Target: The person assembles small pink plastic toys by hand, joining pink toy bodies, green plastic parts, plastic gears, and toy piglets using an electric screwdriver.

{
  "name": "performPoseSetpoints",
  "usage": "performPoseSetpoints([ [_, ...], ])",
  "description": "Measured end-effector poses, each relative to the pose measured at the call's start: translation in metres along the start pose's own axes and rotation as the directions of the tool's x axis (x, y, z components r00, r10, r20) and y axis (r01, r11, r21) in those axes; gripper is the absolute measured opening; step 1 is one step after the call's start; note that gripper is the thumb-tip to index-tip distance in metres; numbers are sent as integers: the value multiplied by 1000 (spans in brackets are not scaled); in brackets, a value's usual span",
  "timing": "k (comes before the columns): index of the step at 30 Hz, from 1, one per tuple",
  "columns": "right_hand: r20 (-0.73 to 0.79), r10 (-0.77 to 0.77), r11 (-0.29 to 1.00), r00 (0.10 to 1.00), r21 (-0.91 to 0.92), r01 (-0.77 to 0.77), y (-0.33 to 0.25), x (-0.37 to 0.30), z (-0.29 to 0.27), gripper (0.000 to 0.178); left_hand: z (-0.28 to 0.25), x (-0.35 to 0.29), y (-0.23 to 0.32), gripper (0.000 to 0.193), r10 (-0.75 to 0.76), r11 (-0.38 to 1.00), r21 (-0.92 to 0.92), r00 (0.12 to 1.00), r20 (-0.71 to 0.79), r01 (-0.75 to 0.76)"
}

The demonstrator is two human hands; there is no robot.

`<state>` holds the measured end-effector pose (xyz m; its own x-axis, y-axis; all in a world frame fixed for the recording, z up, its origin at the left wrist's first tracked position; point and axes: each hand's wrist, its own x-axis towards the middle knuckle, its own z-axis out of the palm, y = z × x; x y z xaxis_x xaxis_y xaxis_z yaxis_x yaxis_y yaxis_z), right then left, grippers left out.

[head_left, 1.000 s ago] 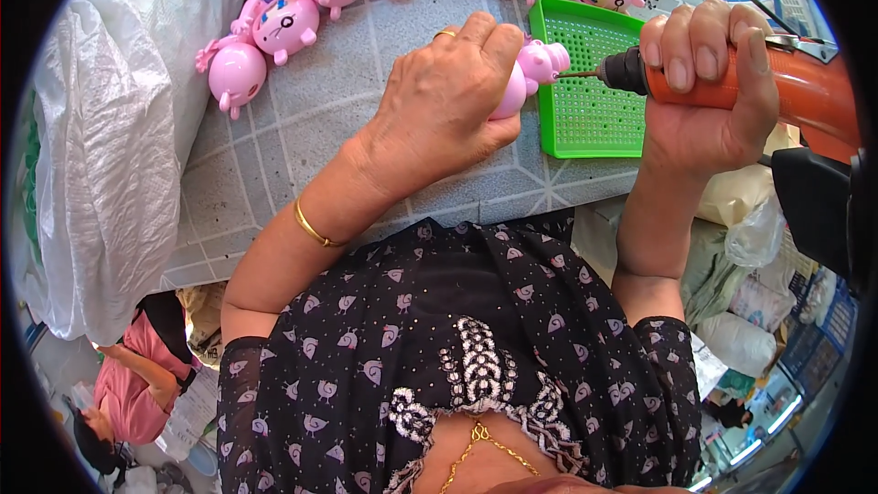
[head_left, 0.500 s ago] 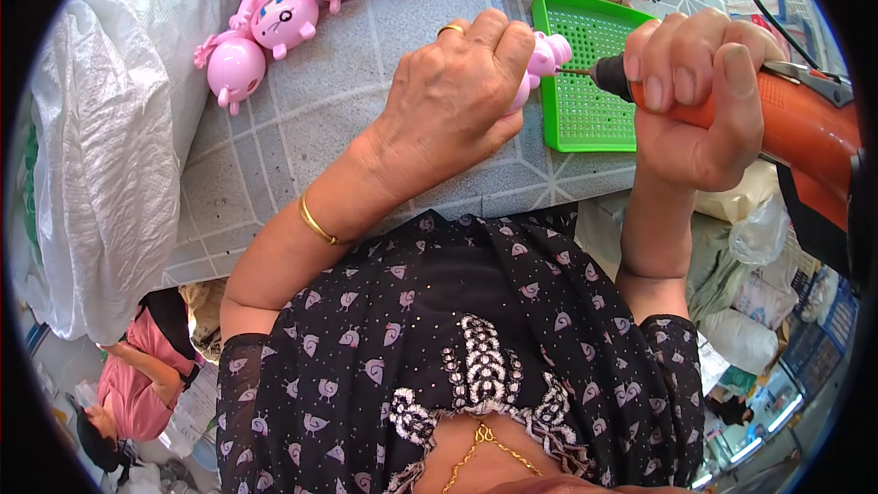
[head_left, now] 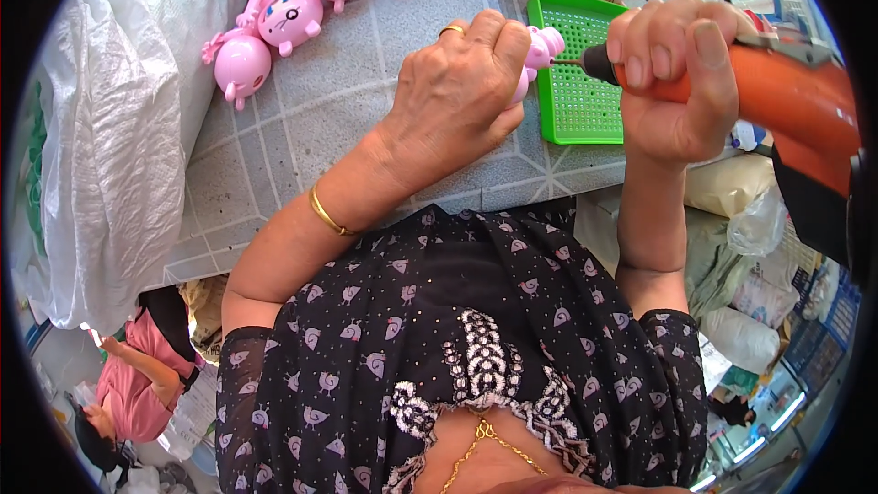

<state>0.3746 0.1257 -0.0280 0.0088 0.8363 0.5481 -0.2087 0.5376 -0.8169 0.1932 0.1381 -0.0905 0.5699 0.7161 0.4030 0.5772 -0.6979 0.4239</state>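
Note:
A pink toy figure (head_left: pixel 541 49) is gripped in my left hand (head_left: pixel 462 82), which covers most of it. Only its right end sticks out past the fingers, over the left rim of a green perforated tray (head_left: pixel 585 135). My right hand (head_left: pixel 681 69) is wrapped round an orange electric screwdriver (head_left: pixel 786 91) with a black nose. Its thin bit points left and its tip meets the toy; whether a screw sits there is too small to tell.
Several pink toy figures (head_left: pixel 290 18) lie along the table's far side. A white woven sack (head_left: pixel 101 137) covers the left end of the grey table (head_left: pixel 347 64). Bags (head_left: pixel 732 187) are piled below at right. Another person (head_left: pixel 137 384) is at lower left.
My right hand and the screwdriver have shifted slightly left, the bit closer in to the toy. My left hand keeps its grip nearly in place.

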Motion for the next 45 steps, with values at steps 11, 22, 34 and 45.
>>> performPoseSetpoints([
  [11, -163, 69, 997, 984, 41, -63, 22, 4, -18, 11, -16, -8, -14, 77, -179, 981, -85, 981, -80, 173],
  [22, -201, 84, 994, 976, 89, -68, 43, 5, -25, 9, -42, -4, -36, 63, 63, 992, -114, 997, 40, -58],
  [34, -192, 95, 995, 977, 55, -86, 43, 2, -23, 12, -31, -4, -31, 72, 156, 982, 87, 981, 112, -166],
  [45, -125, 74, 997, 989, 1, -75, 42, 3, -23, 16, -14, -6, -19, 65, 15, 996, -85, 992, 122, -4],
])
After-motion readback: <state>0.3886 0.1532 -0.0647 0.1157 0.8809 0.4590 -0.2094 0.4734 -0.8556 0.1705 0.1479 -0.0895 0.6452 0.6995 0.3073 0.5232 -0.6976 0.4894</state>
